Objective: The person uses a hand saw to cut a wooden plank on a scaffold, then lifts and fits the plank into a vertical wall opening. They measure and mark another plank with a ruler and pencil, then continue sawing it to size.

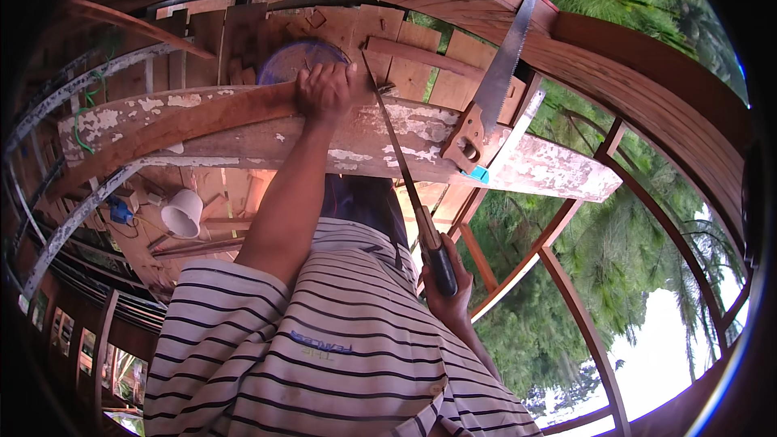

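My left hand (pixel 325 91) is closed over a long, reddish-brown, slightly curved board (pixel 194 123), pressing it onto a plank with worn white paint (pixel 283 144). In my right hand (pixel 451 287) is the black grip of a handsaw (pixel 393 137). We see its narrow blade almost edge-on, pointing away from me across the plank, just right of my left hand. Whether the teeth touch the board cannot be made out. A second saw (pixel 503 73), with a wide blade and wooden handle, lies farther right, its handle on the plank beside a small turquoise item (pixel 477 173).
Beyond the plank sits a round blue-rimmed container (pixel 279 61). A white bucket (pixel 182 213) and a blue corded tool (pixel 121 210) stand at lower left among wood offcuts. Metal rails (pixel 81 209) curve along the left. Wooden framing (pixel 583 332) borders greenery on the right.
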The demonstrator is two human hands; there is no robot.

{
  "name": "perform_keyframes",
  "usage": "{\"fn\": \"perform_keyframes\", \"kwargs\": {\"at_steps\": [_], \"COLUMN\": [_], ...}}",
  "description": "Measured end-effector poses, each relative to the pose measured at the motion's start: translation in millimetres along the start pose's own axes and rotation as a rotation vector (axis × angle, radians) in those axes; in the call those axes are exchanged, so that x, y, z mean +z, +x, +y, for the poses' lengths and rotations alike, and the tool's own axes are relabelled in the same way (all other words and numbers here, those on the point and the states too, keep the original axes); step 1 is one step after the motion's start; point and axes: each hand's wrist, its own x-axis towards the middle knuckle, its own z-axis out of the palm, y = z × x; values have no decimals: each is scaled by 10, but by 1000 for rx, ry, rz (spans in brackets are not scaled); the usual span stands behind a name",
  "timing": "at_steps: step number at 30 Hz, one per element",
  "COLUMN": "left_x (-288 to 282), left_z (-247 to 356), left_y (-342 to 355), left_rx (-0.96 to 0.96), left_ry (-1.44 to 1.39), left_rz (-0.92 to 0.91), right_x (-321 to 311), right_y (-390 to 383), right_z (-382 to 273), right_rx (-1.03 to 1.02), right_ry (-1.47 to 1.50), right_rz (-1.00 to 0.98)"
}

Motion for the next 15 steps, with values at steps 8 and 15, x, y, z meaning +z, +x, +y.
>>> {"fn": "perform_keyframes", "kwargs": {"at_steps": [8, 15], "left_x": [91, 24], "left_z": [-22, -17], "left_y": [-32, 29], "left_rx": [54, 23], "left_ry": [42, 22], "left_rz": [74, 49], "right_x": [724, 18], "right_y": [1477, 108], "right_z": [-133, -68], "right_rx": [-60, 114], "right_ry": [124, 19], "right_rz": [54, -61]}}
